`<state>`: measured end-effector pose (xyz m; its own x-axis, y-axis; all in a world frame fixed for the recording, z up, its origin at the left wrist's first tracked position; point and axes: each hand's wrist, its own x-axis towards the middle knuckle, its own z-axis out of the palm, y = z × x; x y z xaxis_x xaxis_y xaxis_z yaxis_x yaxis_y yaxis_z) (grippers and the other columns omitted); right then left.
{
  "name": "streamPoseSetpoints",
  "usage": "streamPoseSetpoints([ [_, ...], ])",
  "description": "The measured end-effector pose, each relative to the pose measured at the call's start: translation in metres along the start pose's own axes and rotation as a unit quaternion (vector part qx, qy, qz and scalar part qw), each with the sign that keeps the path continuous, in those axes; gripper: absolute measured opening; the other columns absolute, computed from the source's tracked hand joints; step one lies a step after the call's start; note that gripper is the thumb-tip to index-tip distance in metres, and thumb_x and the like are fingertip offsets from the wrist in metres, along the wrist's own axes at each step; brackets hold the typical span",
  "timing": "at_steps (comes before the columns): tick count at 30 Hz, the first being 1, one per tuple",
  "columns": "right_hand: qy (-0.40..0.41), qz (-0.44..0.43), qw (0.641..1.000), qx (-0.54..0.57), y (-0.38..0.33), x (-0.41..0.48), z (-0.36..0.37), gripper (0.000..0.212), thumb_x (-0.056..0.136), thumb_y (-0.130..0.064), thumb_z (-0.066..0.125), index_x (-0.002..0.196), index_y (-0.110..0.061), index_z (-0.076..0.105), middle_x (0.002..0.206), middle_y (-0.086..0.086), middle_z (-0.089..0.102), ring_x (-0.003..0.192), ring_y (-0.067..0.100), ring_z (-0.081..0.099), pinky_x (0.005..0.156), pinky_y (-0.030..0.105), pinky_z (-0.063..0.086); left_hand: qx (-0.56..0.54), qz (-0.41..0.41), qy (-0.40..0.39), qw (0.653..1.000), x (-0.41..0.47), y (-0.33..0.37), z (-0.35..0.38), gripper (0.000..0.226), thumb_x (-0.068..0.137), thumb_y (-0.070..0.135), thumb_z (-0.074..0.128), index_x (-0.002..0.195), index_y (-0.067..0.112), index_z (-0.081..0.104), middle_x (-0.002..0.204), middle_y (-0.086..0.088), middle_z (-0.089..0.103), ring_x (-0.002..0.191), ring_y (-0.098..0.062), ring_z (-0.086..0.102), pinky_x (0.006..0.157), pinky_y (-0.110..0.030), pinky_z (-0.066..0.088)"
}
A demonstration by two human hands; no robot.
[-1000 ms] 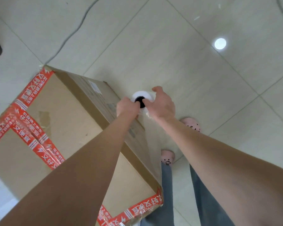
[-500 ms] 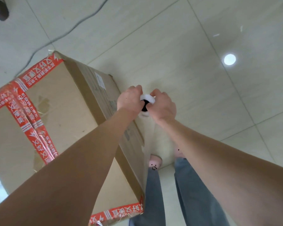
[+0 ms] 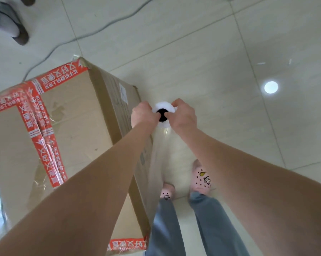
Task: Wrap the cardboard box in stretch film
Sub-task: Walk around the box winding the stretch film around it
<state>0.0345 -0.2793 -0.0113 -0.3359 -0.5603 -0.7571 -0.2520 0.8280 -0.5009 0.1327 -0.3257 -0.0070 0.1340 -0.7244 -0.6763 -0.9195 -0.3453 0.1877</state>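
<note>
A tall cardboard box (image 3: 76,126) with red printed tape across its top stands on the tiled floor at the left. I hold an upright roll of stretch film (image 3: 163,114), seen end-on with its black core, just past the box's right side. My left hand (image 3: 143,115) grips the roll from the left and my right hand (image 3: 182,116) grips it from the right. A clear sheet of film (image 3: 156,169) runs from the roll down along the box's right face. Film also glints over the box's near left part.
My feet in pink clogs (image 3: 200,177) and grey trousers stand right of the box. A grey cable (image 3: 93,32) snakes over the floor behind the box. Another person's shoe (image 3: 20,33) is at the top left. A ceiling light reflects (image 3: 271,87) on the tiles at the right.
I have walked further along the box's right side, both hands still on the roll. The box's far corner now shows more toward the middle and another person's feet have come into view.
</note>
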Motion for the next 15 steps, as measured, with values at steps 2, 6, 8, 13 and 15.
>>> streamPoseSetpoints([
  [2,0.005,0.004,1.000,-0.010,0.001,0.003,-0.005,0.020,0.087,-0.017,0.057,0.107,-0.018,0.055,0.093,0.000,0.053,0.086,0.027,0.056,0.069,0.032,0.045,0.012,0.000,-0.018,1.000,-0.001,0.007,0.001,0.029,0.082,0.022,0.067,0.103,0.006,0.056,0.096,-0.010,0.061,0.086,-0.026,0.061,0.061,-0.030,0.042],
  [6,0.001,0.008,1.000,-0.027,0.005,0.007,-0.017,0.028,0.088,-0.016,0.054,0.115,-0.023,0.055,0.098,0.000,0.055,0.085,0.025,0.054,0.066,0.028,0.039,0.051,0.040,-0.048,0.997,-0.010,0.017,0.006,0.038,0.086,0.024,0.064,0.116,0.005,0.049,0.108,-0.012,0.060,0.091,-0.028,0.060,0.064,-0.033,0.043],
  [8,-0.007,0.013,1.000,-0.026,0.005,0.010,-0.021,0.031,0.088,-0.016,0.055,0.118,-0.024,0.055,0.099,0.001,0.057,0.083,0.023,0.053,0.060,0.025,0.036,0.108,0.096,-0.040,0.989,-0.012,0.024,0.008,0.039,0.089,0.017,0.059,0.123,0.007,0.044,0.116,-0.012,0.055,0.100,-0.030,0.059,0.066,-0.034,0.042],
  [13,-0.025,0.034,0.999,-0.012,0.001,0.014,-0.021,0.035,0.085,-0.023,0.060,0.119,-0.020,0.052,0.106,0.004,0.061,0.086,0.024,0.059,0.066,0.027,0.039,0.183,0.157,-0.052,0.969,-0.002,0.039,-0.001,0.050,0.090,0.009,0.053,0.137,0.017,0.040,0.123,-0.009,0.053,0.109,-0.029,0.057,0.070,-0.034,0.044],
  [15,-0.022,0.048,0.998,-0.026,0.002,0.014,-0.021,0.033,0.083,-0.022,0.062,0.113,-0.016,0.049,0.109,0.005,0.059,0.089,0.024,0.057,0.067,0.028,0.038,0.205,0.163,-0.066,0.963,0.001,0.041,-0.003,0.043,0.090,0.008,0.051,0.132,0.018,0.050,0.119,-0.008,0.058,0.108,-0.029,0.058,0.071,-0.033,0.046],
])
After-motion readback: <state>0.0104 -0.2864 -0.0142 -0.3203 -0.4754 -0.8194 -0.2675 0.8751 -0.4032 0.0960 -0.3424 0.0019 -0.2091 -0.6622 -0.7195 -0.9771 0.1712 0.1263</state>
